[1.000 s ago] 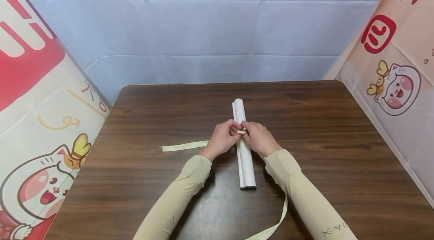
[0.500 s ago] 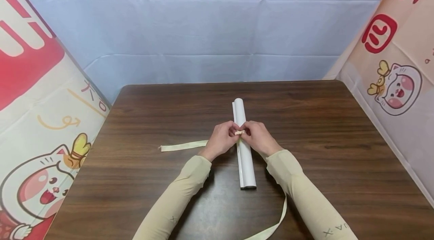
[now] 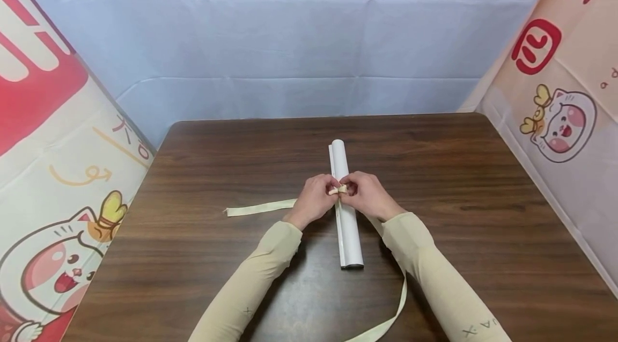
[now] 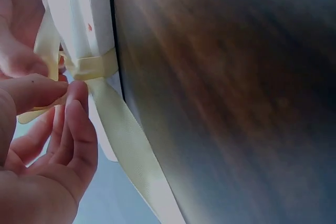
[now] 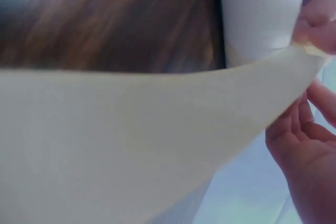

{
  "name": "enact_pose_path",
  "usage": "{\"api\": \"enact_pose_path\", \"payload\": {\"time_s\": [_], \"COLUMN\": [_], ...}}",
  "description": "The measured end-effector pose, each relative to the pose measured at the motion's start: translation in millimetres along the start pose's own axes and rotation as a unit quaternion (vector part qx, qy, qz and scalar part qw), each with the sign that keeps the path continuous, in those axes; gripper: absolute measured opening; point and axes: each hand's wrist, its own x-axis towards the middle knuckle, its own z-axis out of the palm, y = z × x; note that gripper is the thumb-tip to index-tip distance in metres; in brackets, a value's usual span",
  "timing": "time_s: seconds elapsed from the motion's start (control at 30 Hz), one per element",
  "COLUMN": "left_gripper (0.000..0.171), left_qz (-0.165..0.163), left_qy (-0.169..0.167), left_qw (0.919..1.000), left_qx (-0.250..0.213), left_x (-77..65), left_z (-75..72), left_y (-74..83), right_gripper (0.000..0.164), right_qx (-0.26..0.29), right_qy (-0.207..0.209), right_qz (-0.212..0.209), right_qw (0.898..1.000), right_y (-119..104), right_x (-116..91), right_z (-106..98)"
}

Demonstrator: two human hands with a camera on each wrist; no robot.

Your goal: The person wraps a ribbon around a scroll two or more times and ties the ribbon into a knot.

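A white paper roll (image 3: 348,229) lies lengthwise on the table, pointing away from me. Pale yellow ribbon (image 4: 100,66) wraps round its middle, and small loops of it stand up between my hands. My left hand (image 3: 315,199) pinches a ribbon loop between thumb and fingers above the roll. Opposite it, my right hand (image 3: 370,196) pinches the ribbon from the other side. One ribbon tail runs out to the left, under the left hand. The other tail passes beneath the right forearm and curves toward the front edge. In the right wrist view the ribbon stretches broadly across the frame.
The dark wood-grain table (image 3: 232,165) extends round the roll on all sides. A pale cloth backdrop (image 3: 289,52) hangs behind it. Printed panels with cartoon cats stand at the left (image 3: 58,256) and right (image 3: 562,124).
Both hands stay over the middle of the roll, with fingers shifting slightly on the ribbon. The loop between them has changed shape and shows a little wider. The head view has shifted slightly.
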Motion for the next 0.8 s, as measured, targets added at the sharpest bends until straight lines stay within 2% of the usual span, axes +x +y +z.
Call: {"api": "enact_pose_path", "payload": {"time_s": [0.3,0.6,0.67,0.8], "left_gripper": [0.011,0.008,0.007,0.007], "left_qz": [0.007,0.021,0.009,-0.039], "left_qy": [0.018,0.103,0.101,0.067], "left_qw": [0.9998,0.9944,0.9947,0.9951], "left_qx": [-0.003,-0.005,-0.017,-0.061], "left_x": [-4.1,-9.2,-9.7,-11.1], "left_z": [-4.5,-6.0,-7.2,-11.9], "left_y": [-2.2,-7.6,-8.3,-8.3], "right_gripper": [0.018,0.014,0.014,0.014], "right_qx": [0.042,0.053,0.061,0.085], "right_qy": [0.027,0.044,0.043,0.046], "right_qz": [0.054,0.086,0.089,0.098], "right_qw": [0.997,0.994,0.993,0.99], "right_y": [3,7,9,10], "right_x": [2,3,2,1], "right_z": [-2,-3,-3,-5]}}
